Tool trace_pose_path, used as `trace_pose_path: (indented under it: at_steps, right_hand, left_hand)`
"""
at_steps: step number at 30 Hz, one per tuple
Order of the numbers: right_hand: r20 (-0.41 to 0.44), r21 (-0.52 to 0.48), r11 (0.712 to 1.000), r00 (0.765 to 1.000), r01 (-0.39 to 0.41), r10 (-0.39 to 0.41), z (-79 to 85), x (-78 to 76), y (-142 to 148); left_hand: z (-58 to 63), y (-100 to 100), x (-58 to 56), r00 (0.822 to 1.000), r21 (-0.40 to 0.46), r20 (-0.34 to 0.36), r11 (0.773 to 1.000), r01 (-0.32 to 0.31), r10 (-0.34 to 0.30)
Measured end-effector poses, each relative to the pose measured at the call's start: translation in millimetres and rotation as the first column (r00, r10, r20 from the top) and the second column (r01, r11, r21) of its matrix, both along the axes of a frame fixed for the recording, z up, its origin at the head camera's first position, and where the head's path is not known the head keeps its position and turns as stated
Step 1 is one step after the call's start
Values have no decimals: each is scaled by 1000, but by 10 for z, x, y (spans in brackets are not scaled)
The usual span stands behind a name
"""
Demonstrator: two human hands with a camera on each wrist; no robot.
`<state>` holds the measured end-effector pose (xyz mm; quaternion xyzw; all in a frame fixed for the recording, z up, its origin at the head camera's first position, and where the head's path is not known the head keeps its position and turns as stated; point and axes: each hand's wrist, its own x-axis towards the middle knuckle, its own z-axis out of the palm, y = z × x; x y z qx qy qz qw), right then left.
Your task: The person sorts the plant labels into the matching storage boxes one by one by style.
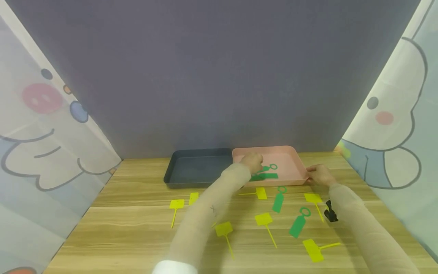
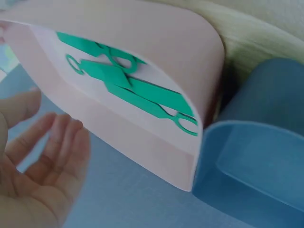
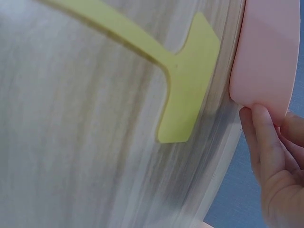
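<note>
Nearest to the person, on the wooden table (image 1: 119, 236), several yellow tags (image 1: 313, 250) with thin stems lie scattered, and among them two loose green tags (image 1: 297, 227). The left forearm (image 1: 205, 220) passes above this area and hides a part of it. I judge that a low forearm could drag some tag from its place, because the tags look thin and light. Beside the right forearm (image 1: 362, 224) is a small black object (image 1: 330, 213) (what it is, I cannot tell), which could be knocked in the same way.

Farther on, the right hand (image 1: 321, 174) pinches the near right corner of the pink tray (image 1: 291, 167). If it pulls too strongly, the tray could turn, and the green pieces (image 1: 270, 176) inside could shift. The left hand (image 1: 252, 162) is at the left part of this tray; its fingers are loose and grasp nothing.

In the pink tray, several green pieces lie overlapping on the floor, so the ring of one could perhaps catch another. The dark tray (image 1: 195, 167) stands just beside it, on the left, its inner floor visible. Behind both rises a grey panel (image 1: 219, 76).
</note>
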<state>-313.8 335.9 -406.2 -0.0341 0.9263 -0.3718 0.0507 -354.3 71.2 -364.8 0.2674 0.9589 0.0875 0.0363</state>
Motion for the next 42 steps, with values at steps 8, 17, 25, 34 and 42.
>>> trace_pose_path:
  at_steps: [8, 17, 25, 34, 42]
  right_hand:
    - [21, -23, 1000, 1000, 7, -6, -8, 5, 20]
    - [18, -19, 1000, 1000, -2, 2, -19, -12, 25]
    - [0, -16, 1000, 1000, 6, -6, -20, -14, 42]
    - [-13, -9, 1000, 1000, 11, -11, -3, -16, 44]
    - [-6, -19, 1000, 1000, -1, 1, -24, -18, 22]
  left_hand:
    - [33, 16, 156, 995, 8, -103, 1000, 12, -12]
    - [59, 70, 427, 993, 22, -96, 998, 65, -62]
    - [-40, 134, 623, 987, -64, -83, 989, 133, -138]
    - [-302, 251, 766, 987, -74, -49, 986, 146, -150]
    - [-481, 351, 897, 992, -198, -6, 972, 126, -129]
